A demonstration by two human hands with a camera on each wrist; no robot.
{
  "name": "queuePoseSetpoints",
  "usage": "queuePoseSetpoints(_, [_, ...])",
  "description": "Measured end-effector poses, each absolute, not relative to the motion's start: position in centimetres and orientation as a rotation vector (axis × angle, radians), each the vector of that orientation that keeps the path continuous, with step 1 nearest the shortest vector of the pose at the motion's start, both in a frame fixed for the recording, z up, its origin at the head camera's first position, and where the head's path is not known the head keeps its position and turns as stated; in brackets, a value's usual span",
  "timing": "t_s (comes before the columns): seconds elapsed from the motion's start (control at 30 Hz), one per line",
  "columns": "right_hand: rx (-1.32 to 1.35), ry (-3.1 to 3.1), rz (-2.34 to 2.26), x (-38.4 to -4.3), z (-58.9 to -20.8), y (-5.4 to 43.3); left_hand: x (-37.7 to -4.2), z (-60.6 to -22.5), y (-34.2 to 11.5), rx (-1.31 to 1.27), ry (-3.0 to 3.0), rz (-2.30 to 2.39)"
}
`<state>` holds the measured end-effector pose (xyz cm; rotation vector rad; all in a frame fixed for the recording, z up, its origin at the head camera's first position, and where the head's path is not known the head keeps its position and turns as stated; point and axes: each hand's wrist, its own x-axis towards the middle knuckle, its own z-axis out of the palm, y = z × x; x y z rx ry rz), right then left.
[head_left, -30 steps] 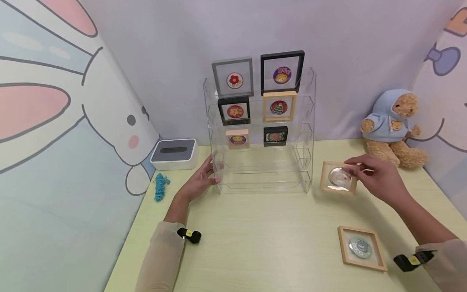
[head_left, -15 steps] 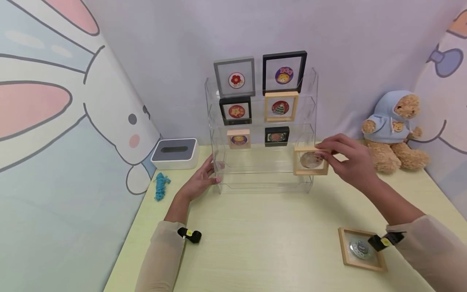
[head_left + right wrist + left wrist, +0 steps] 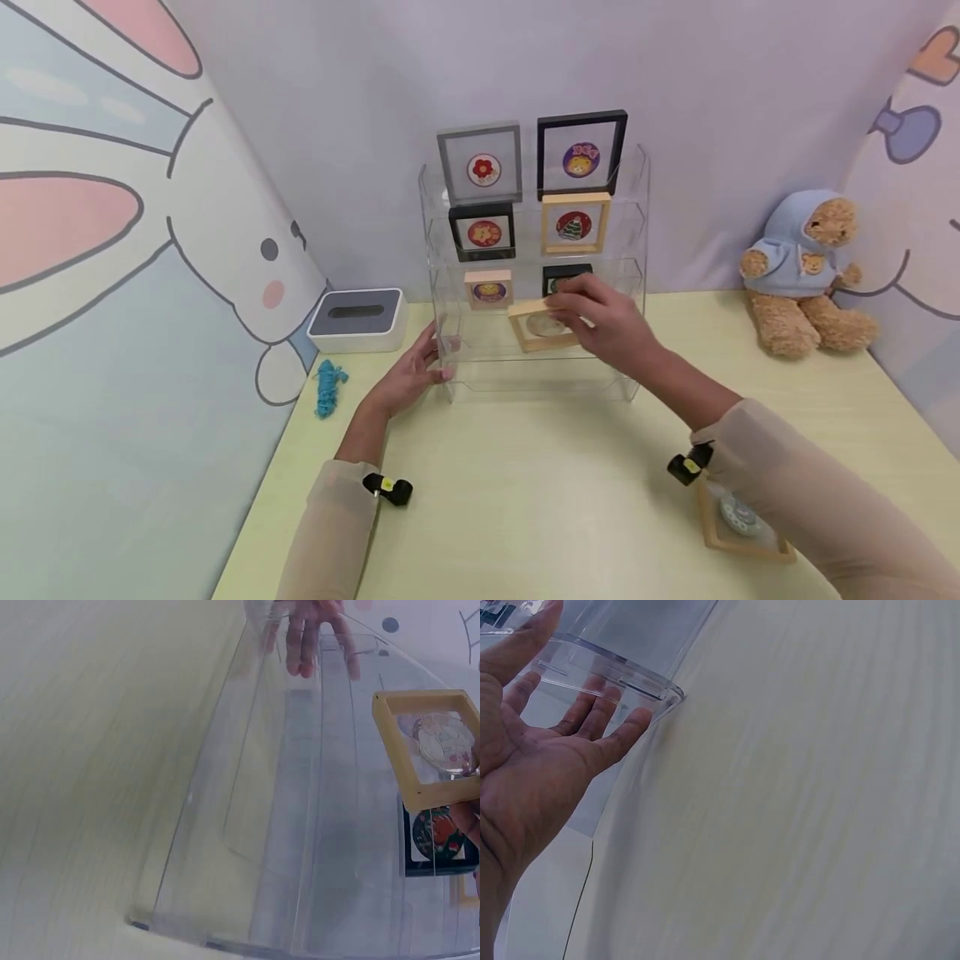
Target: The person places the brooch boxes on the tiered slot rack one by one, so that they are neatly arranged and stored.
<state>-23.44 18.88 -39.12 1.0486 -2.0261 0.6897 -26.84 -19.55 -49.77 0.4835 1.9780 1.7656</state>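
Note:
My right hand (image 3: 611,327) pinches a small light-wood picture frame (image 3: 542,326) with a round clear-looking badge inside. The frame tilts in front of the lower tiers of a clear tiered display rack (image 3: 540,387); in the right wrist view the wooden frame (image 3: 397,750) is at the right edge. At the rack's left side, my left hand (image 3: 405,377) rests with extended fingers touching the clear panel, as the left wrist view shows. Partly behind my right hand stands a small black frame (image 3: 555,277). Under my right forearm lies another wood frame (image 3: 738,546), partly hidden.
Upper tiers hold a grey frame (image 3: 480,164), black frames (image 3: 546,158), a wood frame (image 3: 576,223) and a small pale frame (image 3: 489,290). Left are a tissue box (image 3: 356,321) and blue yarn (image 3: 327,389). A teddy bear (image 3: 798,271) sits at back right.
My right hand has carried the wooden frame leftward from the table's right side to in front of the rack, and the frame now tilts. My left hand stays at the rack.

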Motion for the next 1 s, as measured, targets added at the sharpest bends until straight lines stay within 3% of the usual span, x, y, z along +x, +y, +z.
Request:
queuePoseSetpoints(0.5, [1.046, -2.031, 0.653, -25.0, -42.6, 13.4, -26.5, -49.5, -19.4, 0.473, 1.988, 1.773])
queuePoseSetpoints(1.0, [0.980, -2.136, 0.769, -24.8, -43.8, 11.8, -26.4, -49.6, -19.3, 0.470, 1.979, 1.797])
